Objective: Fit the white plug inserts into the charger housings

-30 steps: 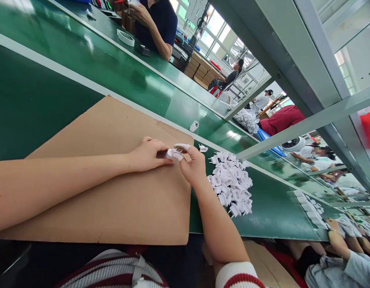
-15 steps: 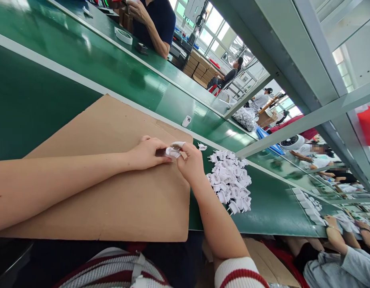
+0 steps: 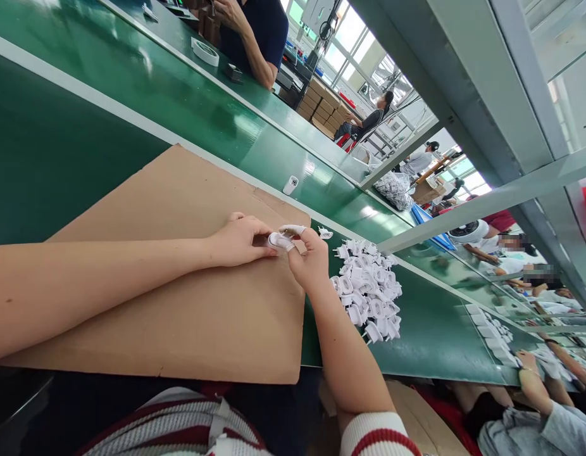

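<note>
Over the cardboard sheet [image 3: 193,304], my left hand [image 3: 243,240] pinches a small white plastic piece [image 3: 273,239], which the fingers largely cover. My right hand [image 3: 312,258] meets it from the other side, its thumb and index finger closed on the same piece. White coverings wrap those two fingertips. Just right of my right hand lies a heap of white plug parts [image 3: 369,288] with metal pins. One loose plug part [image 3: 325,233] sits apart at the heap's upper left. A white plug housing [image 3: 290,185] rests on the green conveyor belt [image 3: 217,120] beyond the cardboard.
A pale metal post [image 3: 407,237] and overhead beams slant across the right. Across the belt, a person in a dark shirt [image 3: 257,38] works near a tape roll [image 3: 205,52]. Several co-workers sit along the right, by rows of white parts [image 3: 487,332].
The view has shifted slightly. The white housing on the belt has moved a little left relative to the cardboard. Both hands stay together on the white piece, with small finger movements.
</note>
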`<state>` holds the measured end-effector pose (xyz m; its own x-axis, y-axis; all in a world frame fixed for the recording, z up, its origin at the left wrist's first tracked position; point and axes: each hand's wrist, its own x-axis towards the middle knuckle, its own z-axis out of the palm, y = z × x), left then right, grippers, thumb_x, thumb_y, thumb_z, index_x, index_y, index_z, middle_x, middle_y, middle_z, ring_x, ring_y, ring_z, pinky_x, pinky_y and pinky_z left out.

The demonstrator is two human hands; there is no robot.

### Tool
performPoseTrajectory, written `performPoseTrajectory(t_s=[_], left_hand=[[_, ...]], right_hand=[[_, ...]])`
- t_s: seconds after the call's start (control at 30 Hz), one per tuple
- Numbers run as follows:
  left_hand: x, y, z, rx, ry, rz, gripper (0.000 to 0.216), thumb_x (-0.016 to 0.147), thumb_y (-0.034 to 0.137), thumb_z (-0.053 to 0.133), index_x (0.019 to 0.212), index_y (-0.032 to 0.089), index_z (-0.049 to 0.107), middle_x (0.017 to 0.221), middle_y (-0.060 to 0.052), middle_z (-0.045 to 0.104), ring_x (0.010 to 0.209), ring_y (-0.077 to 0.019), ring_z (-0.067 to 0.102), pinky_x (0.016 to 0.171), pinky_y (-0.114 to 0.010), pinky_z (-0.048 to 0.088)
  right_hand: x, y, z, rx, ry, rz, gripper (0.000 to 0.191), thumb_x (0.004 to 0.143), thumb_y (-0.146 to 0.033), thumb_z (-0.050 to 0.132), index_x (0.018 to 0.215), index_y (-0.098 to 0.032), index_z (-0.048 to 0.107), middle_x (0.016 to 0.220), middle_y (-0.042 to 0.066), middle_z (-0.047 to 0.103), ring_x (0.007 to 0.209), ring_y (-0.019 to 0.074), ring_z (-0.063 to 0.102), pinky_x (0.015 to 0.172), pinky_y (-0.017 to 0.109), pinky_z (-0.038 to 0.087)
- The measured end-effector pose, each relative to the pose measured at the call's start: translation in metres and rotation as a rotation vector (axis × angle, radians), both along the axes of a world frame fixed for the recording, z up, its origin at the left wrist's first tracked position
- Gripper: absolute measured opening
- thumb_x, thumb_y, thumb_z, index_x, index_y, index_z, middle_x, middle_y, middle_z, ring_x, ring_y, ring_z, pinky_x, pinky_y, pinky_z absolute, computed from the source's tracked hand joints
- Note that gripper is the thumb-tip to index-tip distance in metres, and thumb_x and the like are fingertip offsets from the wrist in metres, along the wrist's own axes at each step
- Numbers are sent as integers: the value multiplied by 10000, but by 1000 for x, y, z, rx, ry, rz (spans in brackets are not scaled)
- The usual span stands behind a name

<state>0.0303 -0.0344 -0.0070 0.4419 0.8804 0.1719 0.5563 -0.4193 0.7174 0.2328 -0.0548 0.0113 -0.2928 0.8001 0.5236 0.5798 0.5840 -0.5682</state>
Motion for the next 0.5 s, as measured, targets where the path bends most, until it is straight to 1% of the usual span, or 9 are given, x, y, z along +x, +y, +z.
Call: performPoseTrajectory(t_s=[0.13, 0.27, 0.4, 0.5], left_hand=[[1, -2, 3, 8, -5, -7, 417, 816, 630, 598, 921, 251, 739, 948, -16, 725, 985, -268, 609, 998, -428, 289], [2, -2, 6, 4, 4, -11, 408, 825, 618, 585, 855, 233, 716, 880, -1, 709, 913, -241, 615, 981, -425, 283], [2, -1, 5, 22, 24, -13, 407, 840, 613, 578, 905, 244, 738, 911, 1, 726, 924, -250, 628, 992, -438, 273], [1, -2, 3, 36, 11, -8, 410, 850, 618, 587, 998, 273, 750, 992, 4, 745, 1015, -267, 628, 1029, -445, 260]], right_hand=[[-3, -1, 4, 48, -110, 10, 329, 799, -96, 520, 1026, -245, 705, 980, 45, 741, 938, 232, 647, 852, 374, 531], [-7, 0, 9, 35, -196, -42, 347, 729, -69, 498, 958, -245, 690, 952, 51, 732, 918, 244, 641, 844, 381, 526], [-9, 3, 11, -35, -182, -83, 302, 726, -84, 528, 917, -253, 688, 920, 21, 736, 861, 222, 649, 811, 352, 528], [-11, 2, 5, -83, -116, -129, 303, 732, -87, 540, 930, -250, 702, 925, 9, 741, 870, 208, 662, 809, 330, 533]])
